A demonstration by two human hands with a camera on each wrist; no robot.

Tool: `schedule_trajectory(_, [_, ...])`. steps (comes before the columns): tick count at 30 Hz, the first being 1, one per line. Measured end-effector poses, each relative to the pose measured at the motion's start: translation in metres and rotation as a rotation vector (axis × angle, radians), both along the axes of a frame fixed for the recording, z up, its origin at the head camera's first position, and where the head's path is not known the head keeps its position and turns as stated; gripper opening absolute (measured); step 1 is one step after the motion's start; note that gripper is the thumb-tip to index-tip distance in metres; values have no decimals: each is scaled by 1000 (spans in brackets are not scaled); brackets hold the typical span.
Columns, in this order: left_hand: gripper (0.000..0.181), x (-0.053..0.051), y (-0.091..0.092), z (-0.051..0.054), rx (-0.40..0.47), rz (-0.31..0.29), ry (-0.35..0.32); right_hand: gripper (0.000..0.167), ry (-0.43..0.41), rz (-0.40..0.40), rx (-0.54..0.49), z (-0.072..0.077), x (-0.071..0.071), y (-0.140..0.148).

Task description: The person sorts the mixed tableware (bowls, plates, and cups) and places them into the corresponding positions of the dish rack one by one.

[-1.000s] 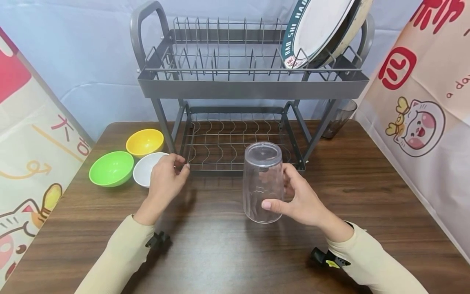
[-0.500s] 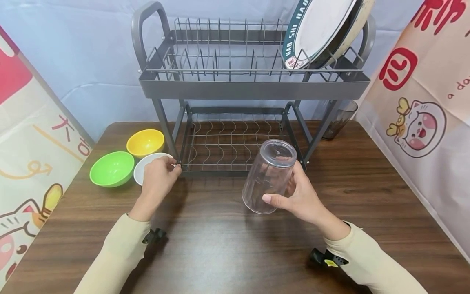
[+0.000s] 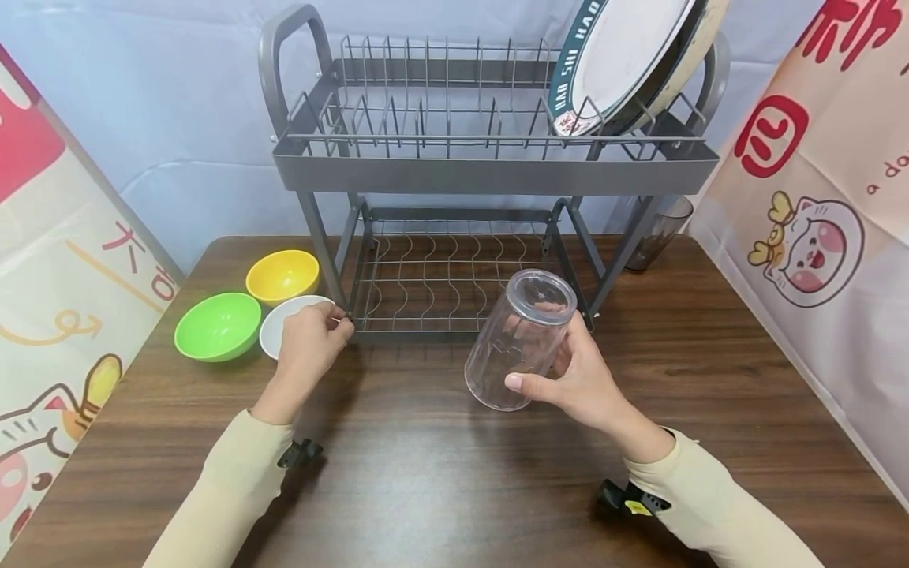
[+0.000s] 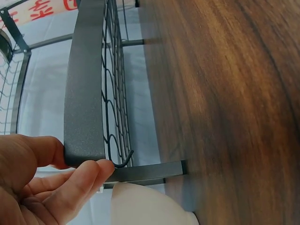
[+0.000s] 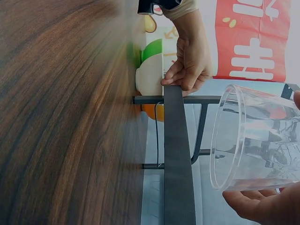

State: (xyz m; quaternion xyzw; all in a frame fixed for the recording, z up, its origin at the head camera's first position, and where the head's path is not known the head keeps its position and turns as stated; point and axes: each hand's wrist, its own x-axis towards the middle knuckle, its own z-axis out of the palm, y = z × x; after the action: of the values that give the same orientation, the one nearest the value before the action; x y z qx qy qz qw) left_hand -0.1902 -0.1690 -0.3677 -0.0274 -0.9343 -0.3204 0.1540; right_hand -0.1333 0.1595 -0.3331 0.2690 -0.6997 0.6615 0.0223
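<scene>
dish rack (image 3: 490, 177) with two tiers, standing on a dark wood-grain bench (image 3: 426, 489); all positions are given relative to the rack. the clear cup (image 3: 500, 355) is held before the rack's lower tier, right of its middle. it is inverted, its thick base uppermost and tilted to the right, its wide mouth facing down; the right wrist view shows the rim raised off the bench. the right hand (image 3: 578, 383) has its grip wrapped about the cup, thumb along the near wall, fingers visible through the far one. the left hand (image 3: 308, 347) is at the rack's front left corner, its grip pinching the end of the lower front rail (image 4: 84, 84) between thumb and fingers.

left of the rack: a yellow bowl (image 3: 282, 276) towards the back, a green bowl (image 3: 217, 326) farthest out, and a white bowl (image 3: 273, 335) nearest the corner, partly hidden by the left hand. right of the rack: a smoky tumbler (image 3: 663, 233), partly behind a rear-leaning leg. upper tier, right end: a plate (image 3: 625, 55) with a lettered green rim, leaning, and behind it a cream-sided dish (image 3: 690, 67). behind the rack: a pale blue cloth (image 3: 177, 102).
</scene>
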Motion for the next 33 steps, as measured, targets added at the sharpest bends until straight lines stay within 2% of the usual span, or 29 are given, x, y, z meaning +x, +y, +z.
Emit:
schedule_trajectory(4, [13, 0, -1, 0, -3, -1, -9, 79, 0, -15, 12, 0, -2, -2])
schedule_trajectory(11, [13, 0, 0, 2, -2, -2, -38, 82, 6, -95, 81, 2, -12, -10])
schedule_trajectory(17, [13, -1, 1, 4, 8, -13, -66, 79, -48, -133, 160, 9, -27, -22])
schedule_trajectory(25, [12, -3, 1, 6, 2, -9, -101, 70, -16, -191, 176, 20, -51, -39])
schedule_trajectory(28, [12, -3, 1, 7, -1, -11, -110, 68, -51, -223, 179, 24, -59, -44])
schedule_trajectory(33, [11, -4, 0, 7, 0, -14, -122, 67, -161, -243, 175, 30, -75, -51])
